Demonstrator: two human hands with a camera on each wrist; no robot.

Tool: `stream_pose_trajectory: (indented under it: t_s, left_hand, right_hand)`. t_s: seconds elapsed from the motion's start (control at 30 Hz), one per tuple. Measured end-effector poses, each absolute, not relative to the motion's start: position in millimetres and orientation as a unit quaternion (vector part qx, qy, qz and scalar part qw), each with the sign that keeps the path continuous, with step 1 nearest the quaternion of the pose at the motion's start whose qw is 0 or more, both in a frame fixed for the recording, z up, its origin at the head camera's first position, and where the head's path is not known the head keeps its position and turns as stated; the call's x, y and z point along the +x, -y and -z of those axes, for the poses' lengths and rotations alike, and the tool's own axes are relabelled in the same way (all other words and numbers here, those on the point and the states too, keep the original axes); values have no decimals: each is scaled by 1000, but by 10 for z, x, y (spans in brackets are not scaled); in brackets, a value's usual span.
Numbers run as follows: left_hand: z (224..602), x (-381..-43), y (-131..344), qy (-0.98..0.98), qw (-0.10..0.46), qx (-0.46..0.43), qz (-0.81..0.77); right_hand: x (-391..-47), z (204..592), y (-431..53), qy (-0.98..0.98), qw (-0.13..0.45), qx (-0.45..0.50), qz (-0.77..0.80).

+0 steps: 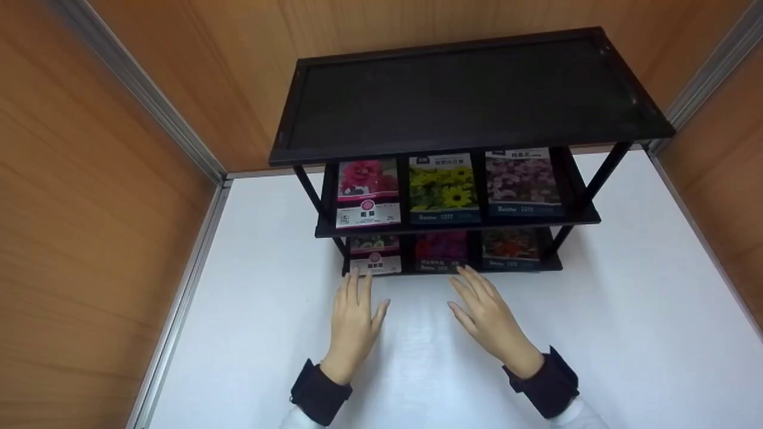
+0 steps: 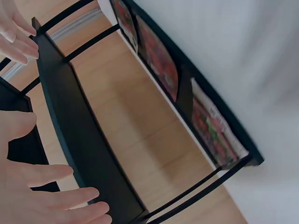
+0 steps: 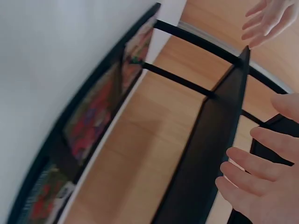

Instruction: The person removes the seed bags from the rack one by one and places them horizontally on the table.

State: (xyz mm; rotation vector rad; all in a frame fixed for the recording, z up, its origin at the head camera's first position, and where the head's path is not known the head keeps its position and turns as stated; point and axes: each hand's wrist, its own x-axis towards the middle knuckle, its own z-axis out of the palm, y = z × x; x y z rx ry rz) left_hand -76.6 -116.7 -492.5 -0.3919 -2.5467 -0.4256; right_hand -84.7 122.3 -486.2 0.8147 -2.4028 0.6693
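A black three-tier rack (image 1: 465,95) stands before my two hands. Its middle shelf carries three flower seed packets: a pink one (image 1: 368,193), a yellow one (image 1: 444,187) and a pale purple one (image 1: 523,182). Three more lie on the bottom shelf, partly hidden: a white-and-green one (image 1: 374,262), a magenta one (image 1: 441,250) and an orange-red one (image 1: 510,249). Fingers extended, my left hand (image 1: 351,322) reaches toward the lower left packet and holds nothing. My right hand (image 1: 492,319), likewise holding nothing, has its fingertips near the bottom shelf's front edge, between the middle and right packets.
The rack stands on a white tabletop (image 1: 268,298) close to the wooden back panel (image 1: 238,71). Wooden side panels rise at left (image 1: 89,238) and right (image 1: 727,196), with metal strips along the corners. Thin black posts (image 1: 608,170) join the tiers.
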Motion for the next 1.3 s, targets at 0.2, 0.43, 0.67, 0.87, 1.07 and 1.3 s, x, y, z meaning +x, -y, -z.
stream_pose_trajectory:
  t_s: [0.2, 0.43, 0.67, 0.87, 1.07, 1.3]
  left_hand:
    - [4754, -872, 1264, 923, 298, -146, 195]
    - [4544, -1008, 1341, 905, 318, -126, 254]
    - [4360, -1224, 1418, 897, 324, -103, 283]
    - [4268, -1449, 1438, 907, 279, -77, 306]
    - [4181, -1633, 1435, 922, 216, -52, 318]
    - [4153, -1776, 1419, 928, 182, -43, 322]
  right_hand:
    - [-977, 4661, -1069, 873, 258, 319, -265]
    - [-1140, 4420, -890, 873, 222, 304, -309]
    - [-1356, 4232, -733, 872, 168, 274, -370]
    - [-1579, 4103, -636, 884, 105, 232, -393]
    - [-1782, 4003, -543, 894, 50, 215, -391]
    - [-1984, 3936, -417, 901, -21, 175, -396]
